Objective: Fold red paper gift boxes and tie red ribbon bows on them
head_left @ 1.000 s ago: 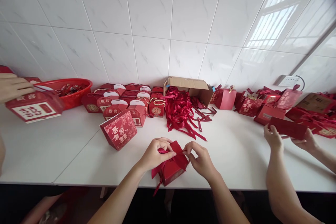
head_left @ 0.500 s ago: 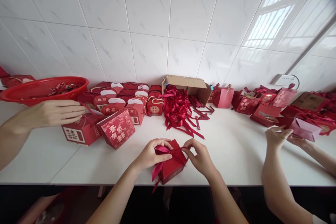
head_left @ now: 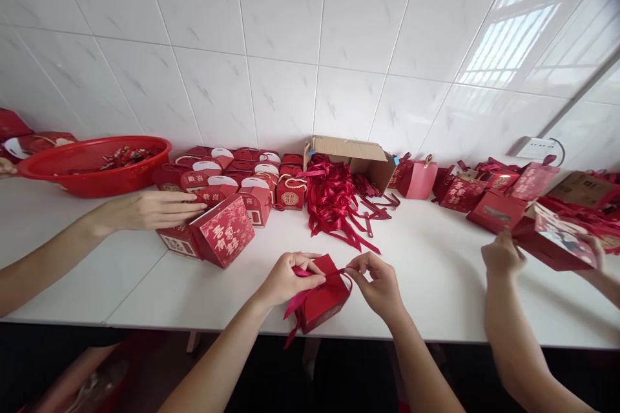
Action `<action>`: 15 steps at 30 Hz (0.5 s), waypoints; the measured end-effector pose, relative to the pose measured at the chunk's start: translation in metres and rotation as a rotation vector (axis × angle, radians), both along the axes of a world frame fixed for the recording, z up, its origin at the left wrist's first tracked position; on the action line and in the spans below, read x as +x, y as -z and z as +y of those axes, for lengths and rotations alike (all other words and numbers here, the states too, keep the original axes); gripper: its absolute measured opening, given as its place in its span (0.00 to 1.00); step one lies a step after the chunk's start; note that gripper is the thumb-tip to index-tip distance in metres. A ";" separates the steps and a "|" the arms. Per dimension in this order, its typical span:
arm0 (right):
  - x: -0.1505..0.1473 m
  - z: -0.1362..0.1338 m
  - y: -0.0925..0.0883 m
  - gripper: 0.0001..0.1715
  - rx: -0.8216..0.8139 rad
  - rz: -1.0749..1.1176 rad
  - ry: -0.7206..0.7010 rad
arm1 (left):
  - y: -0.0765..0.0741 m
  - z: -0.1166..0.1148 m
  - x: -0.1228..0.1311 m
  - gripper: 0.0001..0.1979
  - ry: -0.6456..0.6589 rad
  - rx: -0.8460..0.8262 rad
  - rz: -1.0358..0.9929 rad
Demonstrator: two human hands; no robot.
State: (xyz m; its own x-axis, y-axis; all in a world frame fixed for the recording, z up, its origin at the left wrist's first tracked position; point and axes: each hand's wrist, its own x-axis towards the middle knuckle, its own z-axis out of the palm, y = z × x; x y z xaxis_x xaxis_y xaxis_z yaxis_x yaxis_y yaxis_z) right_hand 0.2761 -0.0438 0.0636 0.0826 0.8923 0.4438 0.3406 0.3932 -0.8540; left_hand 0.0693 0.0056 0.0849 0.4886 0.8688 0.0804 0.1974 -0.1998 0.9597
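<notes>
A small red gift box [head_left: 327, 306] lies at the table's front edge between my hands, with a dark red ribbon [head_left: 299, 302] across its top. My left hand [head_left: 285, 281] pinches the ribbon over the box's left side, thumb pressed against the fingers. On the right, my right hand [head_left: 375, 281] pinches another part of the ribbon between thumb and fingertips, pulled taut just above the box. A loose tail hangs off the box's lower left corner. Farther back lies a heap of red ribbons [head_left: 332, 197], spilling from a cardboard box [head_left: 372, 171].
Finished-looking red boxes [head_left: 252, 197] stand in rows at the back left beside a red basin [head_left: 97, 177]. A co-worker's hand [head_left: 155, 210] touches a box at left. Another co-worker's hands hold a red box [head_left: 552, 242] at right, near more gift bags [head_left: 460, 192].
My right hand has drawn the ribbon tighter, and my left fingers have closed further over the bow. The left co-worker's box has moved right; the right co-worker's box has turned.
</notes>
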 end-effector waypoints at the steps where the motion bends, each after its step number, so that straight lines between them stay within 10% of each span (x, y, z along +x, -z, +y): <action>1: 0.000 0.000 0.001 0.18 0.001 0.014 0.012 | 0.001 0.000 0.000 0.17 0.002 0.004 -0.004; 15: 0.020 -0.022 -0.007 0.06 0.106 -0.120 0.009 | -0.007 -0.002 -0.021 0.11 0.069 -0.047 -0.077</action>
State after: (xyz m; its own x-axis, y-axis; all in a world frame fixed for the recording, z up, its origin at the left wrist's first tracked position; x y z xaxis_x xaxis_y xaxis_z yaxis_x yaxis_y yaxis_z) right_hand 0.2957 -0.0660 0.0702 0.0308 0.8392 0.5430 0.4415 0.4760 -0.7606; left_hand 0.0479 0.0031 0.0919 0.5416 0.8368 0.0802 0.1095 -0.1649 0.9802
